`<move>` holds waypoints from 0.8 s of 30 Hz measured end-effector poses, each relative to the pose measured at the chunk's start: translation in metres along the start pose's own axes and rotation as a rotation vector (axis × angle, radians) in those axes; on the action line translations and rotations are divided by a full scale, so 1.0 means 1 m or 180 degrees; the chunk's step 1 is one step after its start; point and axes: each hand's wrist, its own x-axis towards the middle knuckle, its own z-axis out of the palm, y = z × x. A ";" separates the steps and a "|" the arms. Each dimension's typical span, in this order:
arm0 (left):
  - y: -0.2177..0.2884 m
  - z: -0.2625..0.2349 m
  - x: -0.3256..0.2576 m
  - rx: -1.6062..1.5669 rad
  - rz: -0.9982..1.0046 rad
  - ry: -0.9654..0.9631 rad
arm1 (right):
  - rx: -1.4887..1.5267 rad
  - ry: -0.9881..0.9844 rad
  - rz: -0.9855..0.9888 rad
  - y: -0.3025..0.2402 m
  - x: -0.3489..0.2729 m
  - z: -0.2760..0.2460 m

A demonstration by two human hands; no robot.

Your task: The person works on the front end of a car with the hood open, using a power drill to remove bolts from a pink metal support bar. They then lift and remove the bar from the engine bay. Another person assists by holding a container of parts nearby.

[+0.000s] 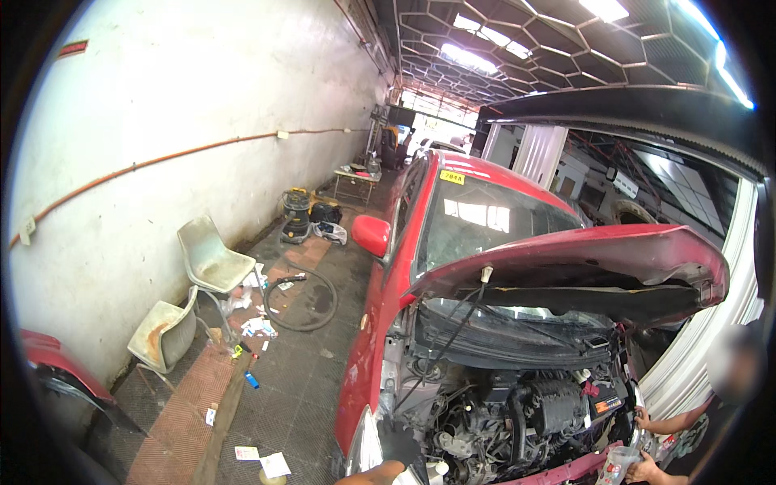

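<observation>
Headlight [366,446] just left of dark-gloved left hand [399,444], long axis toward windshield [485,222]; right hand unseen; can't tell if fingers are apart or together.

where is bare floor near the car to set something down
Dark floor between the red car and small blue object, nearer than the hose, looks mostly bare; so does the strip between hose and car. Crowded: floor by the chairs, strewn with papers, and around the engine.
</observation>
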 end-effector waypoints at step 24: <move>-0.036 0.005 0.009 -0.0108 0.0812 -0.0528 | -0.0963 0.0076 -0.0188 -0.041 0.019 0.049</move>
